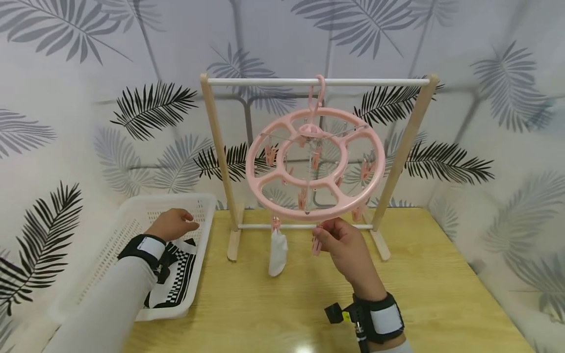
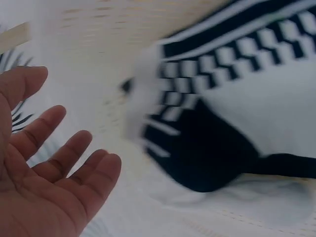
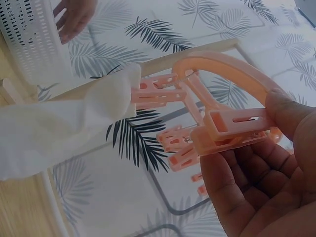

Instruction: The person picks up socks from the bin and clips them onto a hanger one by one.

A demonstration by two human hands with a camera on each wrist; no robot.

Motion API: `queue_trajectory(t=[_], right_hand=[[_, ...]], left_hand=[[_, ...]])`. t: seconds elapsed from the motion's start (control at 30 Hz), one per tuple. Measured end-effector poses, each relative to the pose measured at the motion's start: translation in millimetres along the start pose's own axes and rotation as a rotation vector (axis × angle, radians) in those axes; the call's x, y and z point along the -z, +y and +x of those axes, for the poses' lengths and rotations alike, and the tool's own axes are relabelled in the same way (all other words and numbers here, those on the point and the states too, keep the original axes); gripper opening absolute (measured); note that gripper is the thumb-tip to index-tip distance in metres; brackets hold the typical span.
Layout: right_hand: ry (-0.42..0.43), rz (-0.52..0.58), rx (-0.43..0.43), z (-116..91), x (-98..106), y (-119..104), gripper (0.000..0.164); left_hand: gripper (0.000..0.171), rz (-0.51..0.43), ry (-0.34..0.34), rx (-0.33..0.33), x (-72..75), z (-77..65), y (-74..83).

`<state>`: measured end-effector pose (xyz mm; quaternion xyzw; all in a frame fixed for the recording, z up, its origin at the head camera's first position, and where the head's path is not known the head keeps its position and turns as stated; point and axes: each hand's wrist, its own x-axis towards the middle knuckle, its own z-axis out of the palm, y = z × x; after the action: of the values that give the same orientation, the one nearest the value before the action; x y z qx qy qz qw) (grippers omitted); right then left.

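Note:
My right hand [image 1: 346, 247] pinches a pink clothespin [image 1: 316, 246] between thumb and fingers, just under the front rim of a round pink drying hanger [image 1: 326, 213]. A white sock [image 1: 277, 252] hangs from another clothespin to the left of that hand. In the right wrist view, this sock [image 3: 54, 131] dangles beside the held clothespin [image 3: 237, 123]. Over the white basket [image 1: 202, 264] is my left hand [image 1: 173, 224], fingers spread and loosely bent, holding nothing. Black-and-white patterned socks [image 1: 176, 274] lie in the basket below it; the left wrist view shows the checked fabric [image 2: 207, 143] up close.
The hanger's hook [image 1: 320, 90] sits over the white top bar [image 1: 375, 82] of a wooden-legged rack [image 1: 216, 132]. Several other clothespins [image 1: 270, 156] dangle from the hanger. The rack and basket stand on a yellow wood-grain table [image 1: 441, 284], with a leaf-print sheet [image 1: 499, 206] behind.

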<state>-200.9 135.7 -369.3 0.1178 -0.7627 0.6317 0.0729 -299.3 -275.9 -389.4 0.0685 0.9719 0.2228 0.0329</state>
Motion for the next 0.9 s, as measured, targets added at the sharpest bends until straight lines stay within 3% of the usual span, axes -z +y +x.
queue_trajectory(t=[0.17,0.3,0.5,0.77,0.9], right_hand=[[0.004,-0.009,-0.014,-2,0,3,0.023],[0.012,-0.007,-0.017,-3,0,2,0.024],[0.014,-0.009,-0.013,-2,1,2,0.018],[0.002,0.029,-0.012,-2,3,6,0.023],[0.011,0.029,-0.002,-1,5,5,0.023]], left_hand=[[0.053,0.079,-0.07,0.039,-31.4,-2.2,-11.3],[0.049,0.128,-0.086,0.022,-42.0,-2.2,-18.0],[0.031,0.152,-0.013,-0.005,-38.7,-6.2,-17.6],[0.029,0.187,0.002,-0.018,-29.4,-15.1,-11.6],[0.017,0.194,0.038,-0.032,-24.7,-16.8,-9.8]])
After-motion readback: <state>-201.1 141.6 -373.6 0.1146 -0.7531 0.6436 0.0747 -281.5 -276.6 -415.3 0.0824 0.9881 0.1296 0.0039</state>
